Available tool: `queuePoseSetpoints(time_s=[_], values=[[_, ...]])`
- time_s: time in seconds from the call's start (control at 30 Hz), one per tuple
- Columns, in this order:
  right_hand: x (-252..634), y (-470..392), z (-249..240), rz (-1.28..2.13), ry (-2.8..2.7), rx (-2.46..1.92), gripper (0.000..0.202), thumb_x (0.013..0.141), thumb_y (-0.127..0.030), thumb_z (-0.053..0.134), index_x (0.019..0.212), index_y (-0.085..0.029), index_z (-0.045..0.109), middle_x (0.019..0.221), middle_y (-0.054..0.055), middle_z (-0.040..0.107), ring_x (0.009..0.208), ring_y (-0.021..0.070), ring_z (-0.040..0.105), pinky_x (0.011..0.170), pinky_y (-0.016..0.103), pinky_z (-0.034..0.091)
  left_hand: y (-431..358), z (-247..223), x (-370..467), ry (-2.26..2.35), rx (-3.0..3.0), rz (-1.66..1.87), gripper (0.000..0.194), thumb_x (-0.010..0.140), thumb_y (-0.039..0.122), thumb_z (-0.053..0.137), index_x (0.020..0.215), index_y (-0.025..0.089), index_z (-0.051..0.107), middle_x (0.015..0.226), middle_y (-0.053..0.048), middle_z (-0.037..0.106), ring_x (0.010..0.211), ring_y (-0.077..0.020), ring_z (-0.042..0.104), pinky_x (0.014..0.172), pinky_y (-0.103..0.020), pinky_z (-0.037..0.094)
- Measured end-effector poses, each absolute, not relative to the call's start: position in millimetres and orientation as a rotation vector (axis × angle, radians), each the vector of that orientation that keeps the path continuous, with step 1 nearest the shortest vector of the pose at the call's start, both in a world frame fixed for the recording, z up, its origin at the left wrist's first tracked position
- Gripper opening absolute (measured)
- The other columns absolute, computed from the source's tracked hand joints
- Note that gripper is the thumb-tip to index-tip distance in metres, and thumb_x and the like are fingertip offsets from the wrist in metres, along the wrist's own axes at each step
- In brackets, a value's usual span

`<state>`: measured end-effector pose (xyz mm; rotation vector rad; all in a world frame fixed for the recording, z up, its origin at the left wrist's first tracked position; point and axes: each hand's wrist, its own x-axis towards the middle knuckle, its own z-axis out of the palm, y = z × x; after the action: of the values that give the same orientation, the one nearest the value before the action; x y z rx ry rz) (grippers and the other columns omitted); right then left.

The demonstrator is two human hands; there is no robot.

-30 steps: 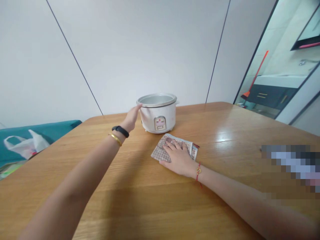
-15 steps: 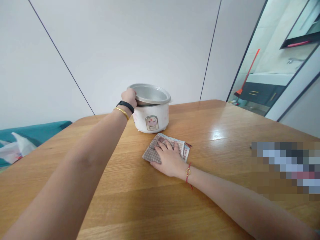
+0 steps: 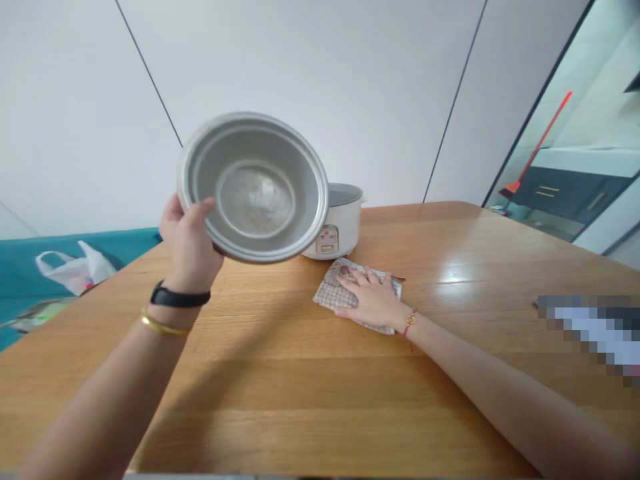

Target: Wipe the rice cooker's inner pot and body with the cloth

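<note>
Metal fills the middle of the head view: the left hand (image 3: 189, 241) grips the inner pot (image 3: 253, 187) by its rim, thumb over the near lip, fingers hidden behind the wall. It hangs in the air above the table (image 3: 310, 393), tilted so its mouth faces the camera — the dull grey bottom shows a pale, patchy ring. A black band (image 3: 176, 298) and a gold bangle (image 3: 161, 326) sit on that wrist.

Behind the pot's right side, near the far edge of the table, stands the white rice cooker (image 3: 336, 223), its well open on top, a small control panel on its front. Just in front of the cooker lies a checked cloth (image 3: 345, 295), folded flat on the wood. The right hand (image 3: 369, 301) rests on it palm down, fingers spread and flat, gripping nothing — a red cord bracelet (image 3: 410, 322) at the wrist.

Off the table's left edge, a teal sofa (image 3: 20, 280) carries a white plastic bag (image 3: 75, 273). Past the far right corner, an orange broom (image 3: 537, 143) leans in a doorway
</note>
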<state>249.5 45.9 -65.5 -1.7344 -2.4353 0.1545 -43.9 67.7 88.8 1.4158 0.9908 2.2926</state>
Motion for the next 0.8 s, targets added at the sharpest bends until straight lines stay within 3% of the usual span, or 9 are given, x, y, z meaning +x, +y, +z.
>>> queuePoseSetpoints(time_s=[0.13, 0.27, 0.4, 0.53, 0.67, 0.8], values=[[247, 49, -68, -0.069, -2.297, -1.779, 0.053, 0.09, -0.042, 0.046, 0.14, -0.026, 0.056, 0.141, 0.015, 0.056, 0.122, 0.0437, 0.052, 0.094, 0.067, 0.041, 24, 40, -59, 1.039, 1.23, 2.12, 0.023, 0.067, 0.021, 0.07, 0.09, 0.023, 0.07, 0.08, 0.004, 0.07, 0.073, -0.0146, 0.061, 0.069, -0.027, 0.051], [256, 53, -50, 0.036, -1.937, -1.696, 0.052, 0.091, -0.027, 0.037, 0.14, -0.02, 0.053, 0.127, 0.015, 0.065, 0.111, 0.0335, 0.061, 0.093, 0.051, 0.049, 10, 10, -58, 1.105, 1.159, 2.05, 0.023, 0.069, 0.023, 0.069, 0.092, 0.025, 0.07, 0.082, 0.004, 0.069, 0.072, -0.0147, 0.062, 0.067, -0.025, 0.05], [237, 34, -16, -0.194, -1.855, -1.477, 0.06, 0.091, -0.028, 0.041, 0.151, -0.025, 0.042, 0.134, 0.014, 0.058, 0.118, 0.0346, 0.055, 0.097, 0.053, 0.045, 7, -7, -45, 1.194, 1.22, 1.989, 0.028, 0.07, 0.025, 0.068, 0.099, 0.026, 0.07, 0.093, 0.0, 0.073, 0.085, -0.0208, 0.067, 0.074, -0.03, 0.054], [181, 15, -7, -0.399, -2.254, -1.378, 0.059, 0.092, -0.026, 0.045, 0.151, -0.029, 0.045, 0.143, 0.014, 0.052, 0.115, 0.0362, 0.049, 0.094, 0.053, 0.038, -2, -11, -27, 1.214, 1.31, 1.917, 0.038, 0.073, 0.028, 0.064, 0.111, 0.029, 0.069, 0.109, -0.002, 0.074, 0.1, -0.0263, 0.068, 0.086, -0.038, 0.057], [137, 10, -15, -0.204, -2.328, -1.46, 0.052, 0.097, -0.035, 0.039, 0.144, -0.017, 0.053, 0.134, 0.018, 0.061, 0.121, 0.0375, 0.045, 0.096, 0.053, 0.032, -18, -1, -16, 1.15, 1.372, 1.908, 0.039, 0.071, 0.026, 0.067, 0.11, 0.03, 0.071, 0.111, -0.002, 0.074, 0.111, -0.0304, 0.066, 0.098, -0.045, 0.054], [112, -9, -6, 0.26, -2.375, -1.282, 0.054, 0.105, -0.039, 0.016, 0.138, -0.025, 0.056, 0.127, 0.009, 0.068, 0.119, 0.0319, 0.054, 0.101, 0.056, 0.028, -28, 11, -9, 1.123, 1.387, 1.927, 0.034, 0.069, 0.022, 0.066, 0.102, 0.029, 0.073, 0.104, -0.001, 0.074, 0.112, -0.0306, 0.066, 0.102, -0.045, 0.052]])
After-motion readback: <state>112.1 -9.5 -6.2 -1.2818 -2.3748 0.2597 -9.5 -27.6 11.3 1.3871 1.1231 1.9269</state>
